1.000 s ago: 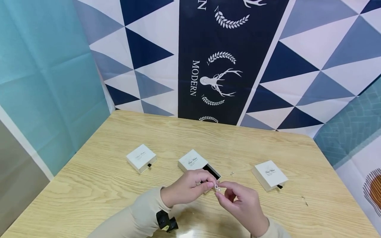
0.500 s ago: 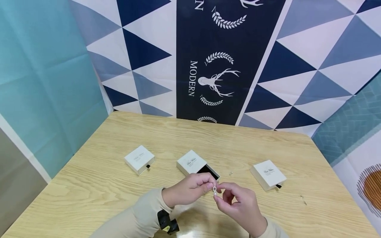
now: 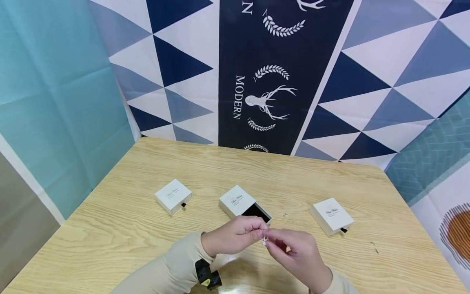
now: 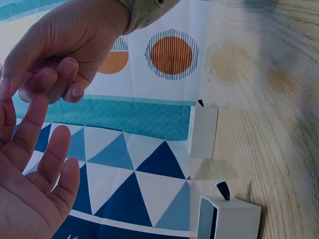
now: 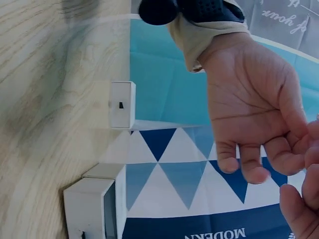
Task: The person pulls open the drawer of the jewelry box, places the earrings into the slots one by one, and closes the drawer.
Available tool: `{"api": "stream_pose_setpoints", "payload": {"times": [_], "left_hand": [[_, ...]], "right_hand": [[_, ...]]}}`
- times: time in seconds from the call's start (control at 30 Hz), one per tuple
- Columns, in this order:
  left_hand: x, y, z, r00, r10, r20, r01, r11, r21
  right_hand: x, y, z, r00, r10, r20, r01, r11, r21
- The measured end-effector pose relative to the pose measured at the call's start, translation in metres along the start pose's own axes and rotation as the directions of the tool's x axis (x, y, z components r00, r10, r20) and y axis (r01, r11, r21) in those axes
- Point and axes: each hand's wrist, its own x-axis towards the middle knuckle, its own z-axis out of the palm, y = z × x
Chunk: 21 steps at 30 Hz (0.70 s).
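Close over the table, in front of the middle box, my two hands meet at a small sparkly earring (image 3: pixel 264 240) with a white pearl-like bead. My left hand (image 3: pixel 235 237) pinches it between thumb and index finger. From the other side, the thumb and index finger of my right hand (image 3: pixel 300 254) grip it as well. Fingertips hide part of the piece. Just behind the hands lies a white gift box (image 3: pixel 236 201), its drawer (image 3: pixel 257 212) pulled partly out and showing a black lining. In the left wrist view, the other fingers of my left hand (image 4: pixel 35 184) are loosely bent.
One closed white box (image 3: pixel 174 196) with a black pull tab stands at the left, another (image 3: pixel 332 215) at the right. A tiny shiny piece (image 3: pixel 285 214) lies right of the open box, and a thin one (image 3: pixel 374 247) farther right on the wooden table (image 3: pixel 110 237).
The earring has turned between the fingers and is now more covered. My right index finger has closed in against the left fingertips. The boxes stay put.
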Motion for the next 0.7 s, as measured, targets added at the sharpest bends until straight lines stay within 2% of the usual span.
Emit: {"api": "stream_pose_setpoints", "payload": {"times": [0.2, 0.4, 0.7], "left_hand": [[-0.0003, 0.0004, -0.0014, 1.0, 0.0, 0.013, -0.001, 0.996, 0.093], [0.0007, 0.0008, -0.0028, 0.999, -0.025, 0.027, 0.02, 0.983, 0.182], [0.0022, 0.0019, -0.0029, 0.998, -0.049, 0.044, 0.038, 0.973, 0.227]], "right_hand": [[0.0021, 0.0026, -0.0037, 0.998, -0.053, 0.02, 0.054, 0.998, -0.015], [0.002, 0.004, -0.0079, 0.998, -0.017, 0.058, 0.02, 0.998, -0.062], [0.0037, 0.0064, -0.0067, 0.998, -0.023, 0.06, 0.027, 0.997, -0.072]]}}
